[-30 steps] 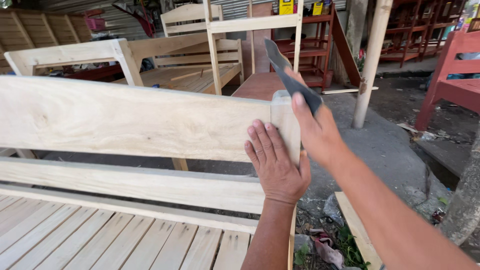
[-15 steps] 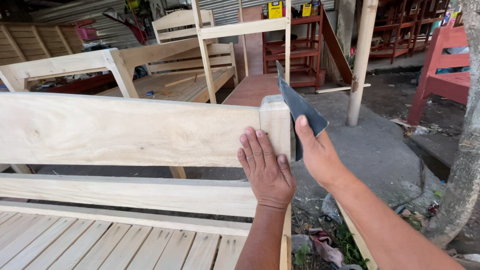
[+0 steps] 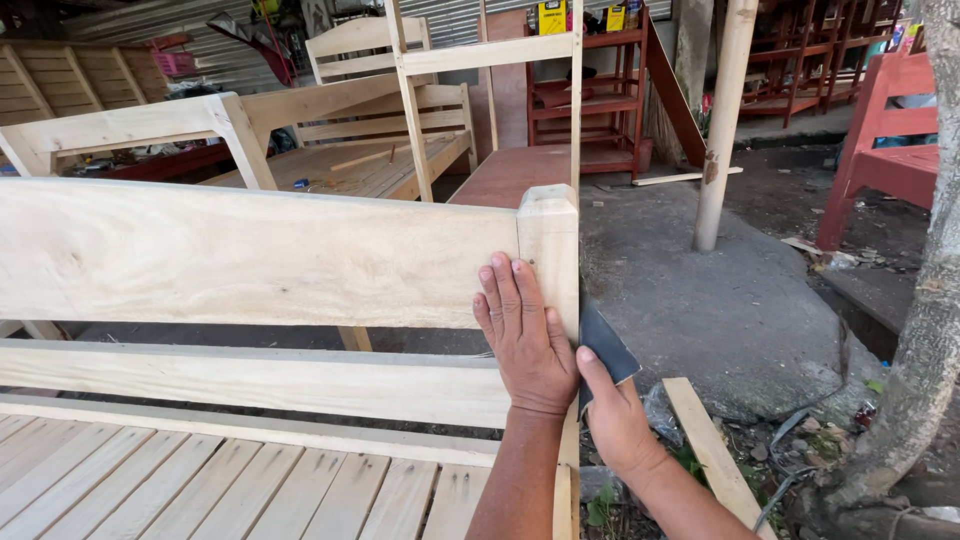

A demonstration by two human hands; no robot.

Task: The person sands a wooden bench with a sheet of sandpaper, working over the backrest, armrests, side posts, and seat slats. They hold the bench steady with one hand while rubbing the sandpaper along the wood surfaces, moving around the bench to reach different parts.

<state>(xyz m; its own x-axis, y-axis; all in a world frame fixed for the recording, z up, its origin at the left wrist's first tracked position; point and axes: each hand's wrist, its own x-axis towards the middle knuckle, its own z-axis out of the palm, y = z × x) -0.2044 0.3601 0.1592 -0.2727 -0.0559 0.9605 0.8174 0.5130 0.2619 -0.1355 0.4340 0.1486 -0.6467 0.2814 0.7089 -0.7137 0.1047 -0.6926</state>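
— Where do your hands sit right now?

— Your left hand (image 3: 527,338) lies flat, fingers spread and holding nothing, palm pressed on the face of the pale top rail (image 3: 250,255) where it meets the corner post (image 3: 549,250). Your right hand (image 3: 612,420) is lower and just outside the post, its grip closed on a dark sheet of sandpaper (image 3: 604,345), thumb on top.

— And which way does the post lie from that sheet?

— Directly to the left of it, touching. The sheet is laid against the post's outer side, below the rail's height. The post's long axis runs straight up and down, so the sheet sits along that line (the upper part of the post rises bare above it). Your right hand is the nearer one to that outer face; your left only bears on the front.

— How does the wood look?

— Raw and unfinished, pale cream with faint grain and a few greyish streaks on the rail. The post top is squared, with slightly softened edges. Below the rail runs a second rail (image 3: 260,380), and then the slatted seat (image 3: 200,485) of the same pale timber.

— What is around you?

— More unfinished furniture frames (image 3: 330,110) behind, red-painted shelving (image 3: 600,95) beyond, a thin pole (image 3: 722,120) standing on the concrete, a tree trunk (image 3: 925,330) at the right, and a loose board (image 3: 710,450) on the ground by your right wrist.
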